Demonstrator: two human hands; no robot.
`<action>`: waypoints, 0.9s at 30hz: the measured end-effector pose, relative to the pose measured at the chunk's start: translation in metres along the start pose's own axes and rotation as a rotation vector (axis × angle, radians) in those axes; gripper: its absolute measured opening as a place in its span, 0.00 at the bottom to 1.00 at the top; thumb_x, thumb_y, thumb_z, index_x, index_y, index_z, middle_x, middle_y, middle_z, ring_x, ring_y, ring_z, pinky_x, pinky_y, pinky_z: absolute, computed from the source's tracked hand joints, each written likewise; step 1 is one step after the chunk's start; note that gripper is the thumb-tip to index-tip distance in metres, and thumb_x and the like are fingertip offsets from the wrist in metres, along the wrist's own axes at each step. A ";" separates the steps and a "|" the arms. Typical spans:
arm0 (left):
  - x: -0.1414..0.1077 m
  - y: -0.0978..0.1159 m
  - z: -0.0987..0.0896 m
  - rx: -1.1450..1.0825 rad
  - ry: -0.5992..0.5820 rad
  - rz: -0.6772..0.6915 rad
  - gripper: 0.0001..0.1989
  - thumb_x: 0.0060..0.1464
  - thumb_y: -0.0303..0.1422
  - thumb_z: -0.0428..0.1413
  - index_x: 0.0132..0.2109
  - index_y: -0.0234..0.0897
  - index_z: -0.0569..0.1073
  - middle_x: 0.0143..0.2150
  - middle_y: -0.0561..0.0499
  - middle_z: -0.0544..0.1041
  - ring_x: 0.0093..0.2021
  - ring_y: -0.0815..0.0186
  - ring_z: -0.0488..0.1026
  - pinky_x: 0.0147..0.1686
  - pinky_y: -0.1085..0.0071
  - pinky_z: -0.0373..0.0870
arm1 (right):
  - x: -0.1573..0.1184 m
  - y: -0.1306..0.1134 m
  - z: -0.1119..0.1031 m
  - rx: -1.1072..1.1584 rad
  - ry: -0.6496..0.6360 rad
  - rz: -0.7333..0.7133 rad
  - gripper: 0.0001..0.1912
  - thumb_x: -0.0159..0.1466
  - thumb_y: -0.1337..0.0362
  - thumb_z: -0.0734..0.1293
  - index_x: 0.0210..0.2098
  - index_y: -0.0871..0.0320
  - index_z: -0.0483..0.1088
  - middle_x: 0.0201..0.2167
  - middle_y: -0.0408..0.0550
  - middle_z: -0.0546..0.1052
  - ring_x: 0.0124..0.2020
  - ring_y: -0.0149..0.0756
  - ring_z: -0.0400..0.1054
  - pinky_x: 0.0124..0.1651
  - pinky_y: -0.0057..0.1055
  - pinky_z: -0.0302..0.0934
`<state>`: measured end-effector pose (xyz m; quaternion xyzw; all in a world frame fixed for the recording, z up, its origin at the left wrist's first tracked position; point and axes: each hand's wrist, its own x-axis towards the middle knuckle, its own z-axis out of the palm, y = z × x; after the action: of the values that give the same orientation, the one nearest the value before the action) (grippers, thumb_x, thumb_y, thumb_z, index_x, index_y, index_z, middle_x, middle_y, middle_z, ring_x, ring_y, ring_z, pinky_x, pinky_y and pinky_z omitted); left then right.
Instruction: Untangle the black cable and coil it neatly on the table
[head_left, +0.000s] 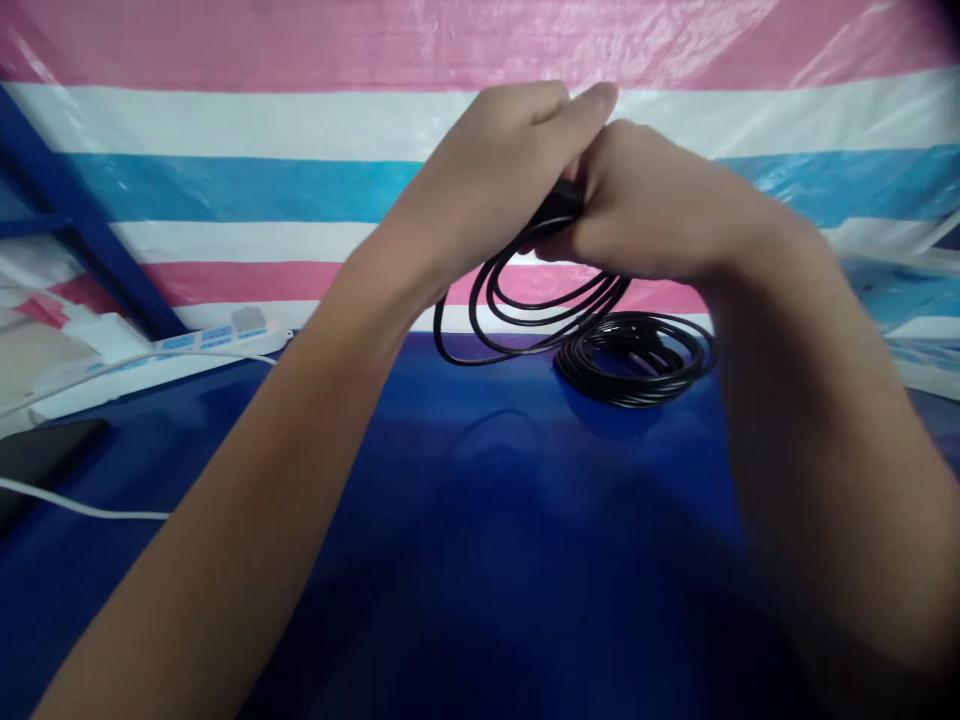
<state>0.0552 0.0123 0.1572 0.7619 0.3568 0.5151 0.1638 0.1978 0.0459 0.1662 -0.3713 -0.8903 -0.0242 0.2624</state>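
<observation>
Both of my hands meet in the upper middle of the head view, raised above the blue table. My left hand (514, 150) is closed around a black cable (517, 322), whose loose loops hang below the two hands. Pressed against it, my right hand (645, 200) is closed as well, gripping the same cable by a thick black part (561, 205) that shows between the hands. The fingertips of both hands are mostly hidden. Below my right hand lies a coiled black cable (634, 385) on the table; whether it joins the held loops I cannot tell.
A white power strip (217, 345) with a plugged-in white adapter (105, 335) lies at the left. A black flat device (52, 455) and a white cord (82, 505) are nearer. Behind the blue table (510, 520) hangs a striped plastic sheet (262, 120); a blue post (105, 250) stands left.
</observation>
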 end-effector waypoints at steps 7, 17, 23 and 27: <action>-0.002 -0.004 -0.003 0.221 -0.078 -0.117 0.15 0.61 0.39 0.42 0.32 0.35 0.66 0.32 0.50 0.68 0.32 0.67 0.66 0.33 0.69 0.57 | 0.002 -0.003 0.007 -0.292 0.070 -0.147 0.06 0.51 0.72 0.60 0.22 0.58 0.57 0.22 0.46 0.68 0.20 0.29 0.52 0.25 0.30 0.44; -0.002 -0.011 0.001 -0.195 -0.235 -0.176 0.15 0.58 0.44 0.45 0.34 0.36 0.65 0.26 0.51 0.64 0.17 0.75 0.57 0.16 0.75 0.55 | -0.005 -0.015 -0.005 0.025 -0.015 0.136 0.02 0.50 0.69 0.64 0.24 0.58 0.69 0.26 0.44 0.74 0.25 0.33 0.66 0.23 0.28 0.53; 0.004 -0.010 -0.005 -0.310 -0.107 -0.174 0.11 0.55 0.33 0.51 0.26 0.36 0.62 0.22 0.53 0.58 0.18 0.78 0.51 0.15 0.79 0.41 | 0.002 -0.012 0.002 -0.353 0.404 0.342 0.09 0.57 0.59 0.64 0.31 0.60 0.63 0.38 0.60 0.70 0.41 0.49 0.65 0.30 0.34 0.46; 0.000 -0.006 -0.016 -0.193 -0.253 -0.218 0.10 0.52 0.33 0.55 0.26 0.33 0.66 0.22 0.54 0.59 0.17 0.78 0.55 0.15 0.80 0.46 | 0.000 -0.009 -0.001 -0.311 0.328 -0.013 0.16 0.57 0.65 0.64 0.44 0.59 0.63 0.50 0.55 0.67 0.50 0.47 0.61 0.37 0.33 0.51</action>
<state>0.0381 0.0146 0.1601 0.7583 0.3628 0.4261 0.3344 0.1921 0.0393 0.1684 -0.3928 -0.8235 -0.2230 0.3433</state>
